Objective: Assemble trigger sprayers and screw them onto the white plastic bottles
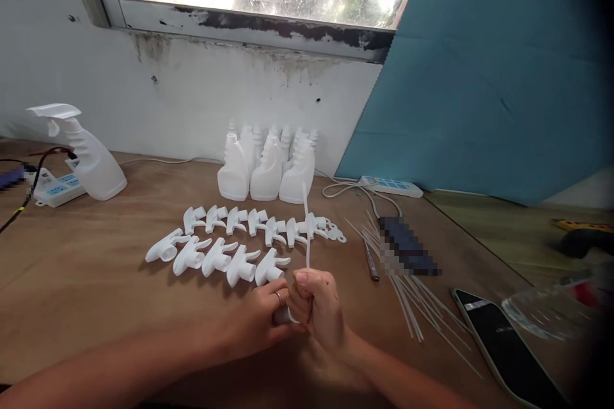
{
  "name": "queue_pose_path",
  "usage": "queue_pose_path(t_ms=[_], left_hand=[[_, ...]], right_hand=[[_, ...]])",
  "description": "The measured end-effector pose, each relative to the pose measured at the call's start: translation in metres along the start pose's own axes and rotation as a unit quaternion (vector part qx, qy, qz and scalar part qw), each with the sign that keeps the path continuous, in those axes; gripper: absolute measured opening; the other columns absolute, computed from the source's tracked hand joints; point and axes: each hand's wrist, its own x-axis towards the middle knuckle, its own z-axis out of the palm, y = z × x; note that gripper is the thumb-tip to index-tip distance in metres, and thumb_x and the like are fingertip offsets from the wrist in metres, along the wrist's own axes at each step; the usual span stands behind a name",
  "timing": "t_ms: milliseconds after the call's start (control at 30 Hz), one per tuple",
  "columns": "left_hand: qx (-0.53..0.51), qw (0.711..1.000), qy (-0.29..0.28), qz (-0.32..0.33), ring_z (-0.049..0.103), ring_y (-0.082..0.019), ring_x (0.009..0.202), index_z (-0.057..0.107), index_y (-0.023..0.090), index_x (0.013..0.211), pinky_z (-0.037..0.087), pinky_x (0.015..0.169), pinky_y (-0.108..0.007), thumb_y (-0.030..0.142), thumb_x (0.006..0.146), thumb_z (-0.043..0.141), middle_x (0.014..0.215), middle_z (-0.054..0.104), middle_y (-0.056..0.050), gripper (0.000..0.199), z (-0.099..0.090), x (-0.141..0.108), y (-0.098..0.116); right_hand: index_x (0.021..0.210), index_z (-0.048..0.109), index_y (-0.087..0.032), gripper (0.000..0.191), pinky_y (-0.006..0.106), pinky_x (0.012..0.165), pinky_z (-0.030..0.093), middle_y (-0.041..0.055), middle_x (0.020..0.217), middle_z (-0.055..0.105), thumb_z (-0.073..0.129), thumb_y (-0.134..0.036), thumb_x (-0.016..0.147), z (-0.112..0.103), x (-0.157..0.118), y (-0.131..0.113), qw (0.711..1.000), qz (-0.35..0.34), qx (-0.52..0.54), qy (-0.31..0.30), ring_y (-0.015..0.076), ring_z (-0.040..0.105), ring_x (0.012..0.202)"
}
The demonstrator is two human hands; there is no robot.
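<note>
My right hand (320, 307) is closed in a fist around a thin white plastic tube (307, 249), which sticks up above the thumb. Pressed against it, my left hand (256, 319) wears a ring and grips a white spray trigger head (283, 316), mostly hidden by the fingers. Where the tube's lower end meets the trigger head cannot be seen. Just beyond the hands lie two rows of white spray trigger heads, a front row (218, 257) and a back row (236, 222). Small white round discs (336, 230) lie at the back row's right end.
Several white bottles (266, 172) stand against the wall. At the left, a spray bottle (98, 163) with its head on stands by a power strip (60, 188). Loose tubes (407, 300), a pen (371, 262), a phone (508, 348), a clear plastic item (547, 310) and another power strip (391, 186) are at right.
</note>
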Motion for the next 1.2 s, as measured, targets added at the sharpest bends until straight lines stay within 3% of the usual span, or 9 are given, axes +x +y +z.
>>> queue_pose_path(t_ms=[300, 433, 500, 567, 633, 733, 867, 1100, 1200], left_hand=[[-0.057, 0.998, 0.041, 0.003, 0.059, -0.018, 0.086, 0.063, 0.021, 0.085, 0.049, 0.077, -0.026, 0.020, 0.078, 0.063, 0.101, 0.062, -0.003, 0.007, 0.002, 0.000, 0.006], [-0.105, 0.992, 0.068, -0.016, 0.058, -0.019, 0.081, 0.062, 0.021, 0.076, 0.049, 0.073, -0.029, 0.025, 0.074, 0.071, 0.093, 0.063, -0.003, 0.010, 0.006, 0.000, 0.008], [-0.152, 0.984, 0.078, -0.051, 0.056, -0.018, 0.075, 0.062, 0.021, 0.077, 0.048, 0.067, -0.029, 0.031, 0.067, 0.079, 0.086, 0.062, -0.003, 0.022, 0.005, 0.001, 0.015], [-0.187, 0.975, 0.095, -0.078, 0.054, -0.017, 0.071, 0.064, 0.020, 0.081, 0.046, 0.064, -0.028, 0.034, 0.065, 0.081, 0.082, 0.061, -0.002, 0.027, 0.000, 0.003, 0.026], [-0.213, 0.966, 0.122, -0.085, 0.054, -0.016, 0.075, 0.067, 0.018, 0.086, 0.046, 0.066, -0.027, 0.036, 0.070, 0.079, 0.084, 0.060, -0.003, 0.026, -0.010, 0.007, 0.039], [-0.274, 0.944, 0.164, -0.084, 0.054, -0.016, 0.080, 0.067, 0.019, 0.093, 0.045, 0.068, -0.025, 0.038, 0.075, 0.076, 0.087, 0.058, -0.002, 0.028, -0.030, 0.019, 0.054], [-0.304, 0.938, 0.158, -0.059, 0.055, -0.018, 0.092, 0.067, 0.021, 0.099, 0.046, 0.080, -0.027, 0.035, 0.076, 0.076, 0.102, 0.060, -0.005, 0.029, -0.044, 0.037, 0.061], [-0.133, 0.979, 0.147, 0.036, 0.052, -0.023, 0.113, 0.067, 0.027, 0.113, 0.044, 0.095, -0.032, 0.037, 0.077, 0.075, 0.122, 0.052, -0.007, 0.039, -0.056, 0.060, 0.047], [-0.018, 0.962, 0.264, 0.071, 0.055, -0.021, 0.107, 0.061, 0.027, 0.118, 0.046, 0.092, -0.033, 0.039, 0.080, 0.071, 0.124, 0.052, -0.007, 0.042, -0.096, 0.077, 0.018]], right_hand=[[0.047, 0.027, -0.022, 0.044, 0.021, 0.037, 0.012, -0.0091, 0.041, 0.020, 0.055, -0.032, 0.079, 0.006, -0.003, 0.009, 0.997, -0.032, -0.067, -0.009, 0.0031, 0.015, 0.038], [0.051, 0.029, -0.021, 0.045, 0.020, 0.035, 0.013, -0.0095, 0.042, 0.021, 0.055, -0.036, 0.085, 0.003, 0.000, 0.007, 0.999, -0.014, -0.022, -0.028, 0.0036, 0.016, 0.036], [0.056, 0.038, -0.020, 0.042, 0.019, 0.036, 0.026, -0.0068, 0.047, 0.033, 0.055, -0.041, 0.087, 0.001, 0.000, -0.007, 0.997, 0.001, -0.015, -0.070, 0.0059, 0.030, 0.038], [0.075, 0.055, -0.018, 0.031, 0.028, 0.056, 0.049, 0.0021, 0.068, 0.055, 0.059, -0.047, 0.087, -0.004, -0.001, -0.029, 0.989, -0.024, -0.074, -0.127, 0.0138, 0.055, 0.059], [0.107, 0.061, -0.020, 0.038, 0.042, 0.092, 0.048, 0.0109, 0.106, 0.062, 0.061, -0.051, 0.085, -0.013, -0.002, -0.053, 0.968, -0.101, -0.175, -0.148, 0.0246, 0.061, 0.100], [0.127, 0.053, -0.028, 0.047, 0.046, 0.108, 0.036, 0.0104, 0.128, 0.056, 0.062, -0.047, 0.086, -0.035, 0.000, -0.073, 0.951, -0.180, -0.237, -0.084, 0.0279, 0.051, 0.123], [0.124, 0.055, -0.029, 0.059, 0.040, 0.089, 0.051, 0.0101, 0.124, 0.061, 0.076, -0.050, 0.073, -0.056, 0.006, -0.060, 0.968, -0.092, -0.227, -0.060, 0.0276, 0.060, 0.110], [0.100, 0.067, -0.019, 0.041, 0.031, 0.079, 0.051, 0.0077, 0.097, 0.071, 0.074, -0.050, 0.074, -0.061, -0.002, -0.043, 0.972, -0.074, -0.213, 0.060, 0.0255, 0.066, 0.093], [0.099, 0.065, -0.020, 0.036, 0.029, 0.079, 0.051, 0.0067, 0.105, 0.071, 0.074, -0.046, 0.075, -0.076, -0.004, -0.051, 0.950, -0.122, -0.262, 0.121, 0.0243, 0.066, 0.095]])
